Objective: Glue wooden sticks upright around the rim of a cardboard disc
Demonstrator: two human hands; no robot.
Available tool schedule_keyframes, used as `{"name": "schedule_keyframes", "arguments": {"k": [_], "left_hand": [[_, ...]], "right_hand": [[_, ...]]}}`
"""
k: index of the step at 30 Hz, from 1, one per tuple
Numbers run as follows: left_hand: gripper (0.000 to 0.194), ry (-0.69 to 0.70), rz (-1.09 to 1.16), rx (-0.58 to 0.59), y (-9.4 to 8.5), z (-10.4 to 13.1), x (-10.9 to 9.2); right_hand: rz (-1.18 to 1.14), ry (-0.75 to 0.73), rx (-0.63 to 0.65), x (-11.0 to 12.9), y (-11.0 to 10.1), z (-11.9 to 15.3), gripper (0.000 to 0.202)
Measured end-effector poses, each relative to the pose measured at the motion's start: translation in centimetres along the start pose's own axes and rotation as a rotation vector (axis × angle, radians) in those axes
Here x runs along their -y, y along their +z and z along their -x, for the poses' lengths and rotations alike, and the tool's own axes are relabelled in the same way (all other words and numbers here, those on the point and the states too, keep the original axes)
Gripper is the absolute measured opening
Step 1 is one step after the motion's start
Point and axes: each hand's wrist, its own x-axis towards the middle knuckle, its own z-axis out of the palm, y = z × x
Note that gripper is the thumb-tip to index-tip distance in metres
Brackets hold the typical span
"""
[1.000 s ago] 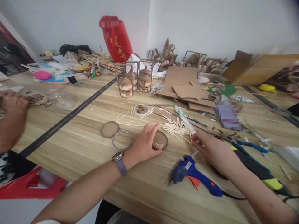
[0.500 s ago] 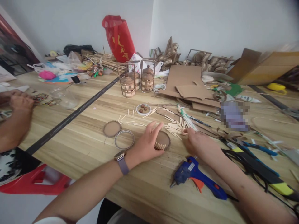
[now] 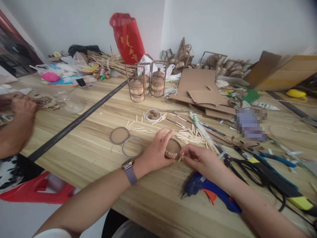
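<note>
On the pale wood-grain table (image 3: pixel 153 195), everything placed off one landmark: a flat, round brown cardboard base with a dark ridged rim (image 3: pixel 174 144), carrying a short row of small pale wooden sticks (image 3: pixel 170 154) along its near edge. Left hand (image 3: pixel 157 150) half open, cupped round the base's left side, fingers toward the far side, thumb by the near edge, looks to be steadying it; contact under the fingers partly hidden. Right hand (image 3: pixel 199 158) just right of the base, fingertips pinched together on one single short pale stick (image 3: pixel 181 157) at the base's near-right edge; cannot tell whether stick and rim touch. Heap of loose pale sticks (image 3: pixel 189 135) beyond the base, toward the right; thin grey-white ring (image 3: pixel 122 147) and second round brown cardboard disc (image 3: pixel 119 135) left of the base. Blue glue gun with an orange trigger (image 3: pixel 194 185) on the near side of the base, partly covered by the right forearm. Risks, my judgement: held stick could seat crooked or break the spacing if the base turns under a loose left hold; left thumb sits close to the row and could knock sticks over if it presses in; tiny stick could slip from such a narrow pinch; forearm could shove the glue gun if it drops lower, and a hot nozzle, if powered, could burn skin
</note>
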Motion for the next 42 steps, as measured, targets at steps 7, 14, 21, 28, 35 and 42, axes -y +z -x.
{"name": "schedule_keyframes", "arguments": {"k": [7, 14, 21, 28, 35, 42], "left_hand": [[0.103, 0.007, 0.017, -0.019, 0.1, 0.0, 0.1], [0.105, -0.003, 0.029, -0.013, 0.2, 0.0, 0.1], [0.105, -0.011, 0.026, -0.013, 0.2, 0.0, 0.0], [0.106, 0.014, 0.020, -0.003, 0.0, 0.0, 0.0], [0.114, 0.028, 0.037, 0.024, 0.1, 0.0, 0.0], [0.112, 0.023, 0.028, 0.003, 0.1, 0.0, 0.0]], "right_hand": [[0.021, -0.042, -0.004, 0.3, 0.5, -0.2, 0.013], [0.062, -0.076, -0.013, 0.0, 0.7, -0.3, 0.010], [0.191, -0.158, -0.027, 0.0, 0.7, -0.2, 0.012], [0.251, -0.223, -0.034, -0.1, 0.9, -0.1, 0.015], [0.268, -0.242, -0.038, -0.2, 1.0, -0.2, 0.015], [0.292, -0.257, -0.045, -0.4, 1.1, -0.2, 0.015]]}}
